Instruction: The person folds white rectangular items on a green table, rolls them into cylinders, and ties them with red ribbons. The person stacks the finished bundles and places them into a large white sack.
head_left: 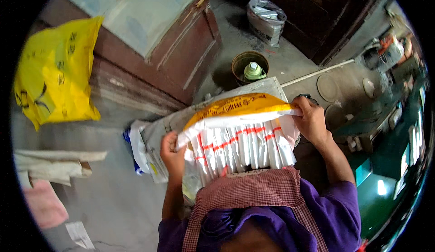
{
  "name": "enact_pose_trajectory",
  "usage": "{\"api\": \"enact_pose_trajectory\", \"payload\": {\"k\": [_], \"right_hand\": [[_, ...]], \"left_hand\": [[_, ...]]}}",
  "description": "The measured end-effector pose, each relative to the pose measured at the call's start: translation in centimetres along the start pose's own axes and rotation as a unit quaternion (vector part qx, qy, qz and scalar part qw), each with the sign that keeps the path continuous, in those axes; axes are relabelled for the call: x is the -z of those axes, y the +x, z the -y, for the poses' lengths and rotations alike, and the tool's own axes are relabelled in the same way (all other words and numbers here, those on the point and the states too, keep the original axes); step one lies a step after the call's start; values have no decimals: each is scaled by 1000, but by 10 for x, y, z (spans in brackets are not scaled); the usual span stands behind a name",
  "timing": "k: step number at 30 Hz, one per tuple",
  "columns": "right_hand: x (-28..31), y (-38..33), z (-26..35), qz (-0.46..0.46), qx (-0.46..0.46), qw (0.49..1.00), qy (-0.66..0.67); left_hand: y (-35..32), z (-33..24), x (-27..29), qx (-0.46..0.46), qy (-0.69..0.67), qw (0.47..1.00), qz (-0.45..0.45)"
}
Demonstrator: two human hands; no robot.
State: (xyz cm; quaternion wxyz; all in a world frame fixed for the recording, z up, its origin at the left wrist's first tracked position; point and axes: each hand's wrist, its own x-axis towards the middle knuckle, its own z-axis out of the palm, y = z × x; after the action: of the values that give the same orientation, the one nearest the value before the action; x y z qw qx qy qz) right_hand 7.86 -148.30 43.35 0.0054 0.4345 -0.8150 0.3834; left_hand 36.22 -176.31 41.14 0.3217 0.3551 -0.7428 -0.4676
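I hold a wide yellow and white plastic bag (240, 107) stretched open in front of my chest. My left hand (172, 154) grips its lower left edge. My right hand (310, 118) pinches its upper right edge. Inside the bag stands a row of several slim white packets with red bands (242, 147), side by side and upright. A checked red and white apron (253, 195) over a purple garment lies just below them.
A large grey-white sack (156, 134) lies under the bag on the concrete floor. Beyond it stand a rusty round bucket with a pale bottle (250, 66) and a tied grey bag (266, 20). A yellow plastic bag (56, 70) lies left, by a brown wooden door (181, 48).
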Motion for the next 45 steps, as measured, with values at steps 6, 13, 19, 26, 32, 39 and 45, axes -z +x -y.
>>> {"api": "enact_pose_trajectory", "payload": {"k": [6,13,19,26,32,39,45], "right_hand": [[-34,-11,94,98,320,940,70],[-148,-53,149,333,482,803,109],[-159,-60,134,287,450,844,48],[-182,-37,122,291,436,850,52],[-146,-31,82,218,304,862,342],[-32,-96,-56,-78,-171,940,283],[-76,-168,-36,35,-350,722,596]], "left_hand": [[-107,57,42,196,-295,926,129],[-149,61,28,177,-244,951,67],[-161,46,-5,137,-223,963,-63],[-131,-36,-26,55,-102,993,-17],[-105,-45,-18,-118,192,971,-80],[-53,-144,-53,-504,-158,844,89],[-109,-263,-107,-191,-652,684,266]]}}
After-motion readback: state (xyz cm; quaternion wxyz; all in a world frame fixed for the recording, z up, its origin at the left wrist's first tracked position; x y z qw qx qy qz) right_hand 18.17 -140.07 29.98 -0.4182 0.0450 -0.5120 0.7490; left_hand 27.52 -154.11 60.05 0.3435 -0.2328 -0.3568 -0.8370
